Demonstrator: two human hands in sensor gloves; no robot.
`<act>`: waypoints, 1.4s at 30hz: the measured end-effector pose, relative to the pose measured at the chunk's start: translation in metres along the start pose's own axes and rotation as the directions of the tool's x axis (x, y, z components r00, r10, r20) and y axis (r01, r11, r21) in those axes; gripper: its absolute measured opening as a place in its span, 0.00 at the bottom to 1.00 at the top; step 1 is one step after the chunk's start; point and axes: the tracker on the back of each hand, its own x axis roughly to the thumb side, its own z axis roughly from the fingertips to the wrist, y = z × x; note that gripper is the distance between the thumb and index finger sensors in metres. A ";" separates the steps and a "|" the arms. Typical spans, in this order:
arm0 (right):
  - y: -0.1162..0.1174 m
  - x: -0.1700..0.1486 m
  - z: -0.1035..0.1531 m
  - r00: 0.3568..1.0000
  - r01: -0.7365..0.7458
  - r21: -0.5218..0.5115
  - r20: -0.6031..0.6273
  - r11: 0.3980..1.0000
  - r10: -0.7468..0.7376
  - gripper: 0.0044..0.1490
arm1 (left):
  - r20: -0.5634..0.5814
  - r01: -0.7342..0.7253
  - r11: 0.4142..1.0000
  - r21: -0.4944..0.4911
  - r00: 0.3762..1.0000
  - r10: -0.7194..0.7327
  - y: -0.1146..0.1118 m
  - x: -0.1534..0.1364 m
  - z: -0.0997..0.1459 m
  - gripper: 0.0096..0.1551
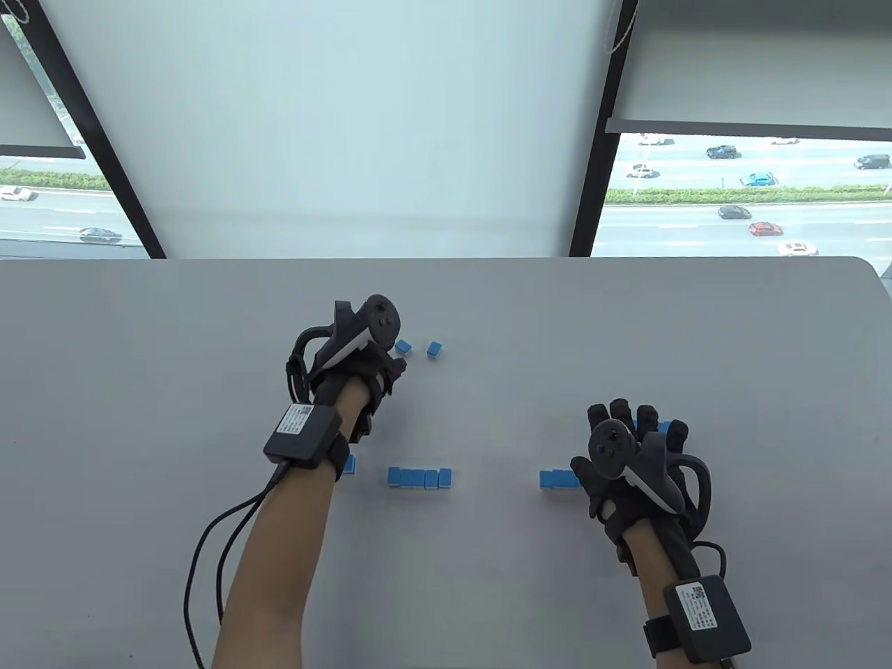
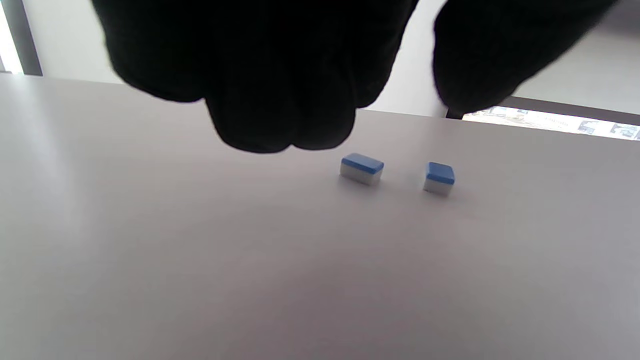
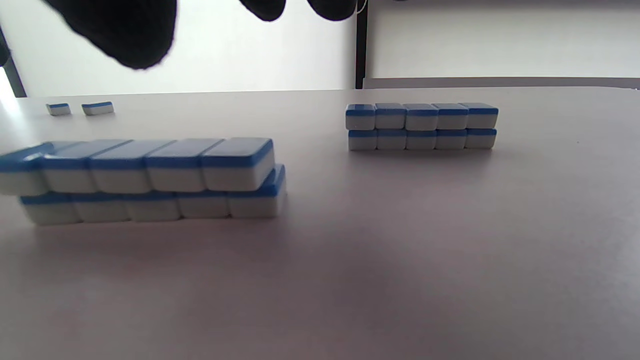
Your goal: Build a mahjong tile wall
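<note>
Big windows stand past the gray table [image 1: 139, 418]. Two blue-topped loose tiles [image 2: 362, 169] lie far out, just right of the left hand [image 1: 352, 362], whose fingers curl on nothing. The right hand [image 1: 631, 453] spreads loose over the two-layer right wall [image 3: 150, 180]; the middle wall [image 1: 420, 477] sits left of it

Two loose tiles [image 2: 361, 169] [image 2: 439, 177], blue backs up over white bodies, lie flat and slightly apart at mid-table. Nearer the person stand two wall sections, each five tiles long and two high: one [image 3: 421, 126] squarely stacked, the other [image 3: 150, 181] with its upper row shifted sideways.
</note>
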 end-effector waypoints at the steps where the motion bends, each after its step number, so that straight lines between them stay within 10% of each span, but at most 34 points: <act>1: 0.000 0.000 0.000 1.000 0.006 0.003 0.001 1.000 -0.006 0.52 | -0.023 -0.028 1.000 -0.015 0.999 0.027 -0.002 0.001 -0.007 0.40; 11: 0.004 0.004 -0.001 1.000 -0.004 0.018 0.012 1.000 0.004 0.52 | -0.199 0.081 0.994 -0.077 0.975 -0.095 -0.022 0.022 -0.053 0.45; 22: 0.003 0.000 -0.002 1.000 0.012 0.020 0.003 1.000 -0.012 0.52 | -0.175 0.231 0.973 0.028 0.959 -0.222 -0.028 0.030 -0.049 0.34; 42: 0.003 0.003 -0.002 0.999 0.024 0.019 0.020 1.000 -0.025 0.52 | 0.084 0.254 0.936 0.244 0.956 -0.281 0.039 -0.044 0.115 0.34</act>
